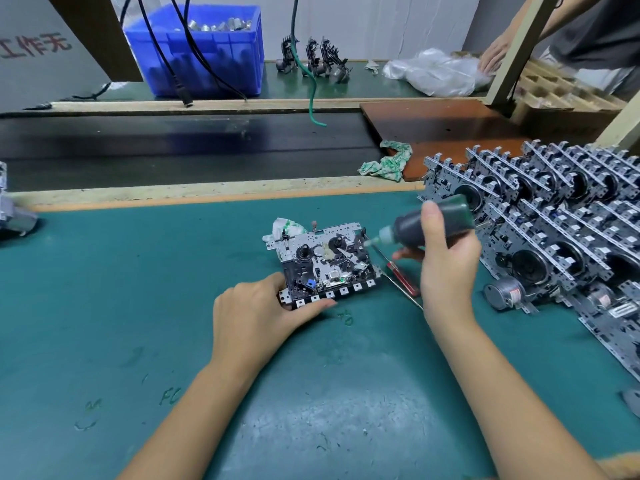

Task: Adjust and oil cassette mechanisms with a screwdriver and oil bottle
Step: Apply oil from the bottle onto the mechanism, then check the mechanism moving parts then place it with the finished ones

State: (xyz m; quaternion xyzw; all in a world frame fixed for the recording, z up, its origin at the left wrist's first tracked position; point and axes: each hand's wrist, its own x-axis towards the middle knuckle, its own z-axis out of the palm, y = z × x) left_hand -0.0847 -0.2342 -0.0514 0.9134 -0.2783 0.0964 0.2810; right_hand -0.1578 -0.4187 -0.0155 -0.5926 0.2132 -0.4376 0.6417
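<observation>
A cassette mechanism (325,261) of grey metal and black plastic lies on the green mat (173,306) at the middle. My left hand (256,313) grips its near-left corner, thumb along the front edge. My right hand (446,258) holds a dark green oil bottle (433,221) tipped sideways, its pale nozzle touching the mechanism's right side. A red-handled screwdriver (401,277) is under my right hand, partly hidden; whether the fingers hold it I cannot tell. A crumpled cloth (285,226) sits behind the mechanism.
Several stacked cassette mechanisms (554,230) fill the right side, a small motor (502,296) in front. Beyond the mat run a dark conveyor belt (173,147), a blue bin (201,50), a rag (388,161) and another person's hand (493,57) on a plastic bag.
</observation>
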